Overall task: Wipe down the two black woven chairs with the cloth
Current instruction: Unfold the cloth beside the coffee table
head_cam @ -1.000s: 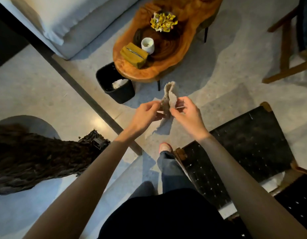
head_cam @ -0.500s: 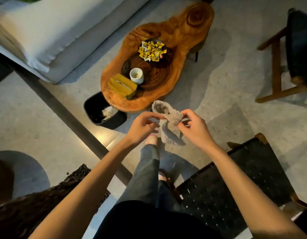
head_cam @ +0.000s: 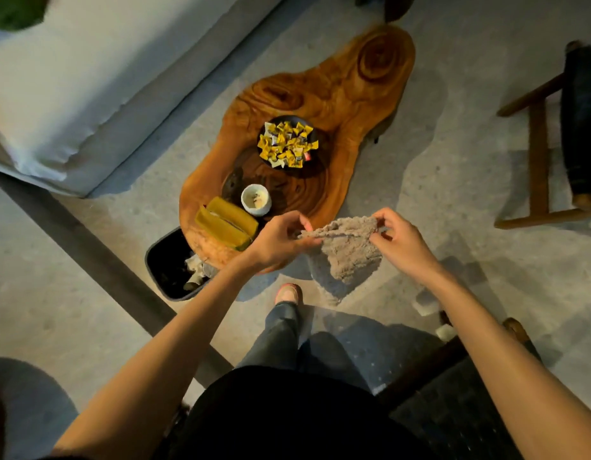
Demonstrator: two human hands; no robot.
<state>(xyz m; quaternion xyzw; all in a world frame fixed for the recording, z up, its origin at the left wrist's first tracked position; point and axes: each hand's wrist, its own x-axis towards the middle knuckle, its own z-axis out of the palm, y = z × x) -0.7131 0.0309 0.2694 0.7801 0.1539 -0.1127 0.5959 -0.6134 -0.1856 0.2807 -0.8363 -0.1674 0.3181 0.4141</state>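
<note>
Pinching the cloth [head_cam: 345, 250] by its corners, left hand [head_cam: 277, 242] and right hand [head_cam: 403, 242] spread it midair, the five o'clock chair [head_cam: 453, 413] seemingly unwiped.

A sitting room in a home, or a lounge much like one.
A pale upholstered sofa [head_cam: 55, 94] faces a low live-edge wooden coffee table [head_cam: 340, 91] carrying a bowl of wrapped sweets [head_cam: 287, 145], a small white cup [head_cam: 256, 200] and a yellow tissue box [head_cam: 226, 224]; a black waste bin [head_cam: 164, 260] sits at the table's near end, and a wood-framed chair [head_cam: 537, 154] stands on the speckled stone floor [head_cam: 460, 94].
</note>
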